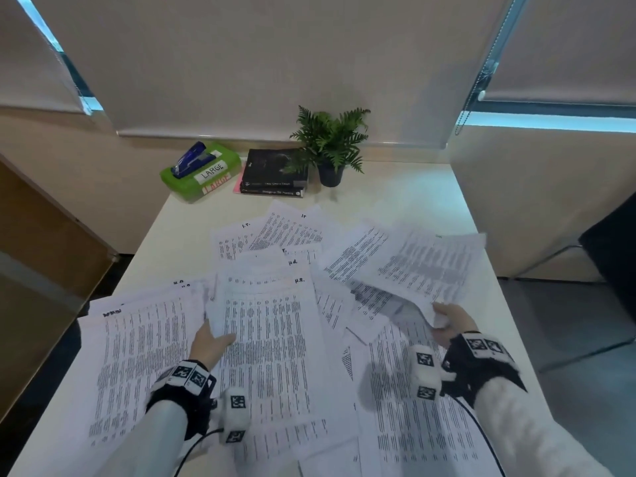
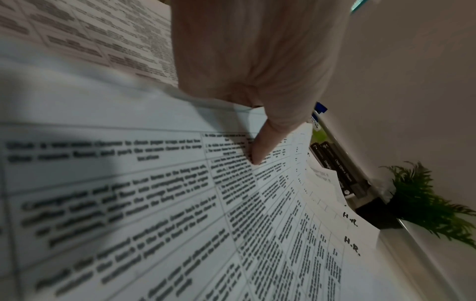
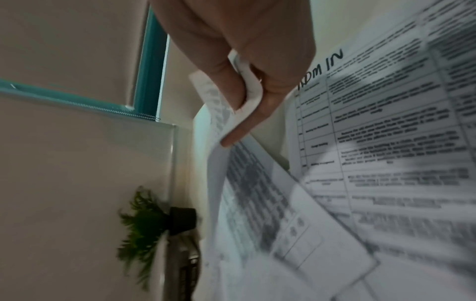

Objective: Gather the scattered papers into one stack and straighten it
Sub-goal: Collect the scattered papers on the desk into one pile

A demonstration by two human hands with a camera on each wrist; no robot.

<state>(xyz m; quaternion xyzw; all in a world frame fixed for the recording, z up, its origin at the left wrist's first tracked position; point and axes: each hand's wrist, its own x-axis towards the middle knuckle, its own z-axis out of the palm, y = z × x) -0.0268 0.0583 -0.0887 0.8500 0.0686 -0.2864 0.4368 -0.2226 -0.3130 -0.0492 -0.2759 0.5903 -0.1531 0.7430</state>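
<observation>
- The papers (image 1: pixel 268 339) lie fanned and overlapping across the near two thirds of the white table (image 1: pixel 406 194), some reaching its near and left edges.
- The left hand (image 1: pixel 211 342) takes the left edge of a sheet marked "H.R." (image 1: pixel 299 281), thumb on top and pressing down; the fingers are hidden beneath.
- These are thin, light, floppy sheets, and I judge they would slide on one another and crease readily; hold them by an edge or corner.
- The right hand (image 1: pixel 447 325) pinches the near corner of a raised sheet (image 1: pixel 426 263), which bows and curls over the fingers.
- At the back stand a green box (image 1: pixel 201 173), a stapler (image 1: pixel 191 160), black books (image 1: pixel 275 173) and a potted fern (image 1: pixel 332 146), beneath lowered blinds (image 1: pixel 275 63).
</observation>
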